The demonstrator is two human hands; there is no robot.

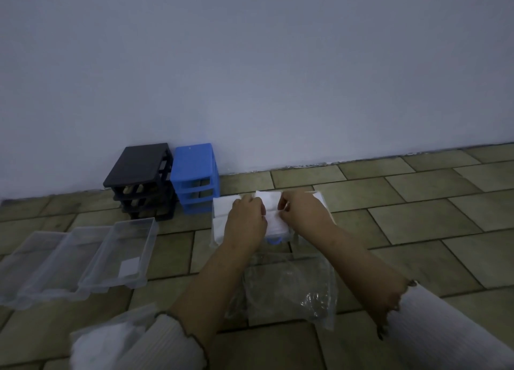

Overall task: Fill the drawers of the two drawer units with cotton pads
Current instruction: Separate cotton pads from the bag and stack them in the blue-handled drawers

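Nearest my view, two white ribbed sleeves [445,328] frame a crumpled clear plastic bag [289,289] lying on the tiled floor [417,225], seemingly emptied of its stock. Just beyond it, I see both hands meeting over a clear drawer with a blue handle [274,240]: the left hand [244,219] and right hand [301,214] each have fingers curled in, pinching a white cotton pad [271,215] between them above the stack already in that drawer. More white pads [222,211] lie in a neighbouring drawer just left of the hands, and another pile shows behind the right hand. Toward the floor's left edge, three clear drawers [83,258] sit side by side, the nearest one holding only what looks like a single pad [128,266]. Farthest off, against the wall [250,63], the black drawer unit [141,180] and blue drawer unit [196,176] stand touching, their slots empty of drawers. My reading: the risk here is a two-handed pinch peeling several thin pads at once or dragging the stack askew, so an overfilled drawer jams in its slot; the dim light also makes counting pads unreliable, and the slick bag under the forearms could slide.
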